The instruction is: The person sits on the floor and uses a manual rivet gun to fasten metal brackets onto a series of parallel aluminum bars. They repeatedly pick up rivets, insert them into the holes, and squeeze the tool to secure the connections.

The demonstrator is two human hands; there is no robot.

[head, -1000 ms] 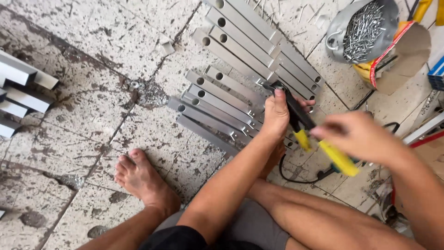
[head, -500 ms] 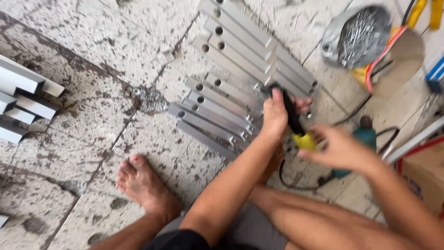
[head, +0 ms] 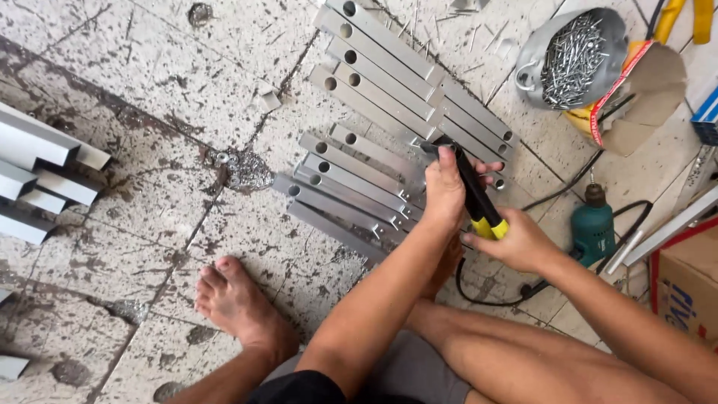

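Pressing my left hand (head: 443, 196) down on the aluminium bars (head: 351, 183) stacked on the tiled floor (head: 149, 75), fingers curled around the head of the black hand riveter (head: 467, 179), I grip its yellow handle end (head: 490, 227) with my right hand (head: 516, 243), fingers closed. The bars already show drilled holes; which are fastened I cannot tell.
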